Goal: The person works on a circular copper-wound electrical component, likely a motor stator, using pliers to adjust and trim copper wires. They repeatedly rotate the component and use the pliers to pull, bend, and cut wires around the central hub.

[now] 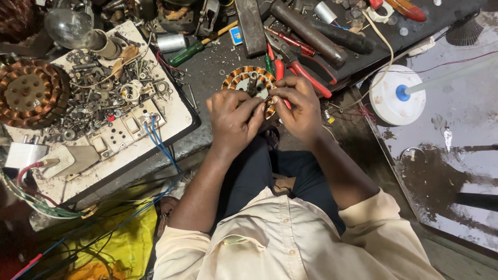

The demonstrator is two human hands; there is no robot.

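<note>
Fingers [259, 106] of both hands pinched on the near rim of a copper-wound stator [249, 83]: left hand [233, 122], right hand [298, 109]. Resting on the dark surface [212, 72], just before red-handled pliers [303, 70]. Probably heavy, stiff; thin windings fragile. Best gripped by the laminated core edge, not the coils. Second stator [28, 93] far left.

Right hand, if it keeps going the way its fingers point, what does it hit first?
The right hand points left across the copper-wound stator, toward the left hand. Their fingertips already nearly touch over the stator, so it would likely meet the left hand's fingers first; depth is unclear.
</note>
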